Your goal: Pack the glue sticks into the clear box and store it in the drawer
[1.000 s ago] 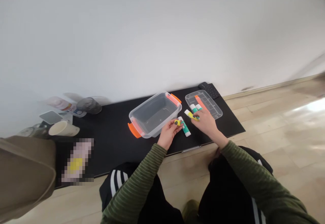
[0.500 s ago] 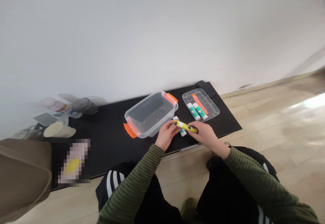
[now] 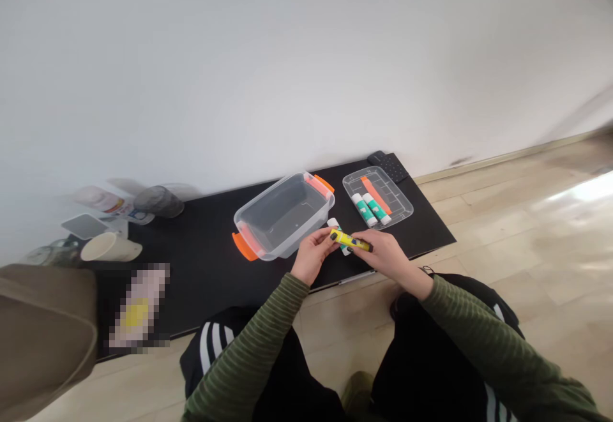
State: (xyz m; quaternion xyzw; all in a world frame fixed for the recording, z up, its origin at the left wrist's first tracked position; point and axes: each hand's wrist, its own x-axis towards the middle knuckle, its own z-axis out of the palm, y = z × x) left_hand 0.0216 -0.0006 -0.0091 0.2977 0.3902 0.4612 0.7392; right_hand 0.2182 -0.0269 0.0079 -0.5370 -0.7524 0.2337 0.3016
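A yellow glue stick (image 3: 351, 241) with a dark end lies between my two hands, above the table's front edge. My left hand (image 3: 309, 260) pinches its yellow cap end with the fingertips. Around the dark end of the barrel my right hand (image 3: 387, 256) is closed. Directly behind the hands, a green-and-white glue stick (image 3: 333, 223) rests on the table, partly hidden by them. Two more green-and-white glue sticks, one on the left (image 3: 364, 210) and one on the right (image 3: 377, 209), lie side by side on a clear lid with an orange strip (image 3: 401, 200).
A clear plastic box (image 3: 306, 225) with orange latches stands open left of the hands on the black table (image 3: 205, 249). A dark keypad-like object (image 3: 393, 168) lies behind the lid. A paper cup (image 3: 112, 248), a dark jar (image 3: 159, 201) and a bottle stand at left.
The white section between the yellow cap and the barrel has gone from sight; cap and barrel now meet. Both hands stay in nearly the same place.
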